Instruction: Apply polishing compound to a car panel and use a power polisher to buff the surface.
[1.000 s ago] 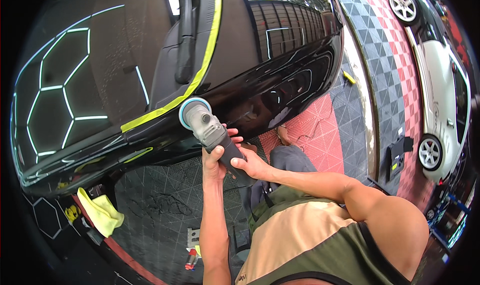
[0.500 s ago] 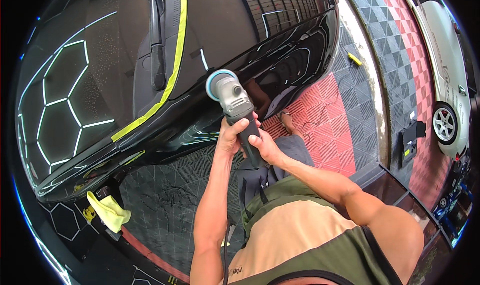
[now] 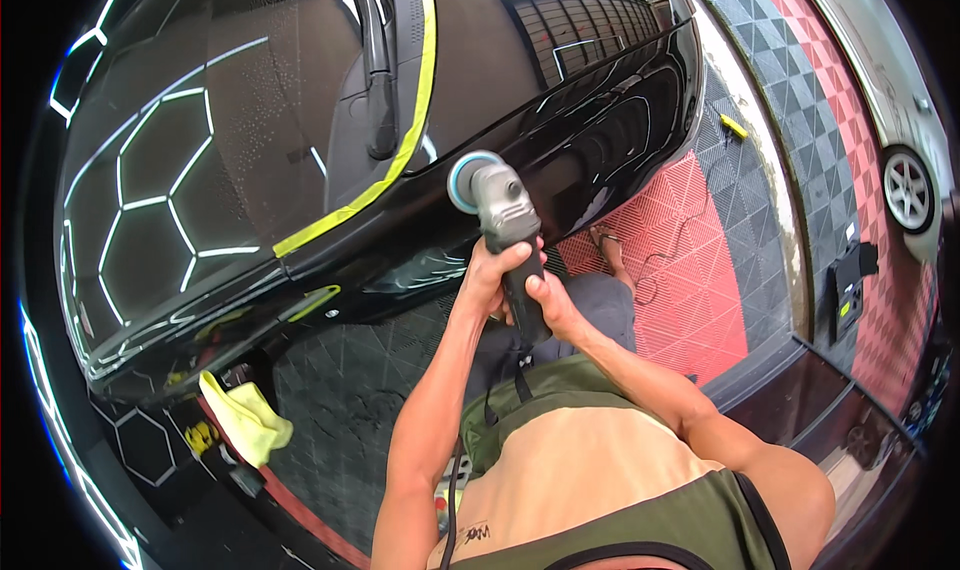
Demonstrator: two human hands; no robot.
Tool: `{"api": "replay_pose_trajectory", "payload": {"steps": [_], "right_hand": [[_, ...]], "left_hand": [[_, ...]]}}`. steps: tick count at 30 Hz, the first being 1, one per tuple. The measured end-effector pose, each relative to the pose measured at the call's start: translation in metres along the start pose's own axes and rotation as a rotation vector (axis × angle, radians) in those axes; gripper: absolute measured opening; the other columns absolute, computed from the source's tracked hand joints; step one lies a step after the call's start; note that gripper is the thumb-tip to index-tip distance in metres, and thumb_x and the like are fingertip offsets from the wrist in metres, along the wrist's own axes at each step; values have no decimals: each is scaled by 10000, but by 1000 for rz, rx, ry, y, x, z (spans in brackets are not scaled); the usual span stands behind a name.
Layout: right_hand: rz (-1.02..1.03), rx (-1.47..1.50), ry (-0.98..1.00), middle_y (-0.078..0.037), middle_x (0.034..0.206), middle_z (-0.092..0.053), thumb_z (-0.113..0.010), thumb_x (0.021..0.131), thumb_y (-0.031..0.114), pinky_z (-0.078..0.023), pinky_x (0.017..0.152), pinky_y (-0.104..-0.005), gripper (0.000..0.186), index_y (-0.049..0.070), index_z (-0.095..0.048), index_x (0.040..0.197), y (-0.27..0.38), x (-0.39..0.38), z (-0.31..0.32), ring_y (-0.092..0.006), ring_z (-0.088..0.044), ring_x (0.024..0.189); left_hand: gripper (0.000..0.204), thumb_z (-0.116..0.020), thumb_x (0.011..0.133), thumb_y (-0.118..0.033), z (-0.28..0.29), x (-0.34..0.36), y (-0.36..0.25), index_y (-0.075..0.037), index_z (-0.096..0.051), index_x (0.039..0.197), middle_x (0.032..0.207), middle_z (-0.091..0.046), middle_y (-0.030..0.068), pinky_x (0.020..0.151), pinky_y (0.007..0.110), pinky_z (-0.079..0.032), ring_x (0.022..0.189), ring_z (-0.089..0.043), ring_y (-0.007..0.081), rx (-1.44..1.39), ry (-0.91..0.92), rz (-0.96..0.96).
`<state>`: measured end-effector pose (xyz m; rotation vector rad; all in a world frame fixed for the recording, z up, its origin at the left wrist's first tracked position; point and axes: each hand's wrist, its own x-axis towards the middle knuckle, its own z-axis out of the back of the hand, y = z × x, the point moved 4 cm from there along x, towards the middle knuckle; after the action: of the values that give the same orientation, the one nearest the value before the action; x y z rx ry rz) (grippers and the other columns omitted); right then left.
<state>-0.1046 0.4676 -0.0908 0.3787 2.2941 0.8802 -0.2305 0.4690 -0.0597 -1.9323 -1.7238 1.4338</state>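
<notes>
Both my hands hold a car polisher (image 3: pixel 508 202) with a grey head, a black body and a round blue-edged pad (image 3: pixel 470 182). My left hand (image 3: pixel 490 275) is wrapped around the body just behind the head. My right hand (image 3: pixel 560 308) grips the handle further back, its thumb lying along the top. The pad is at the black car's glossy fender (image 3: pixel 420 205), beside the hood edge; its working face is mostly hidden. Yellow masking tape (image 3: pixel 418 110) runs along the windshield base, near the black wiper arm (image 3: pixel 378 100).
A yellow cloth (image 3: pixel 248 420) hangs near the car's door side at lower left. A black cord (image 3: pixel 452 505) runs down along my left side. Red and grey floor tiles (image 3: pixel 690 270) lie right of the fender. Beyond stand a yellow-topped tool (image 3: pixel 733 127) and a silver car (image 3: pixel 880 60).
My view has shifted, so the car sits further right in the picture. The polisher has moved slightly left and nearer along the fender, with both hands keeping their grip.
</notes>
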Motion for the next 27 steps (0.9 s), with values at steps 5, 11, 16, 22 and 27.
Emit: {"api": "replay_pose_trajectory", "payload": {"steps": [5, 11, 16, 22, 27], "right_hand": [[35, 90, 69, -104, 877, -639, -638, 801, 730, -544, 634, -288, 794, 16, -535, 1133, -47, 13, -58, -181, -665, 713], [258, 285, -187, -85, 956, -618, -646, 871, 637, -540, 684, -279, 741, 8, -494, 1231, -65, 14, -91, -156, -652, 772], [268, 411, -335, -65, 971, -611, -734, 869, 435, -539, 697, -302, 603, 18, -503, 1237, -55, 19, -88, -147, -643, 784], [192, 549, -267, -66, 927, -639, -754, 839, 391, -528, 699, -300, 517, 18, -548, 1133, -95, 29, -123, -158, -657, 785], [251, 462, -219, -49, 911, -667, -713, 840, 345, -501, 766, -307, 358, 35, -627, 998, -129, 38, -185, -146, -637, 846]], "left_hand": [[858, -843, 721, -429, 49, -40, -21, 22, -479, 1354, 1089, -653, 157, 896, 421, -559, 970, -679, 289, 3, 102, -75], [599, -821, 738, -329, 58, -23, -33, 7, -579, 1170, 978, -656, 124, 758, 380, -589, 838, -680, 240, 303, 138, 176], [525, -818, 741, -281, 34, 5, -27, 1, -594, 1124, 929, -644, 98, 686, 349, -558, 776, -648, 200, 525, 131, 244], [489, -820, 737, -266, 70, -19, -32, -3, -600, 1086, 924, -653, 96, 706, 350, -549, 791, -646, 190, 737, 117, 267], [590, -830, 688, -274, 117, -73, -60, 7, -597, 1151, 989, -669, 117, 767, 351, -556, 851, -659, 203, 732, 81, 292]]}}
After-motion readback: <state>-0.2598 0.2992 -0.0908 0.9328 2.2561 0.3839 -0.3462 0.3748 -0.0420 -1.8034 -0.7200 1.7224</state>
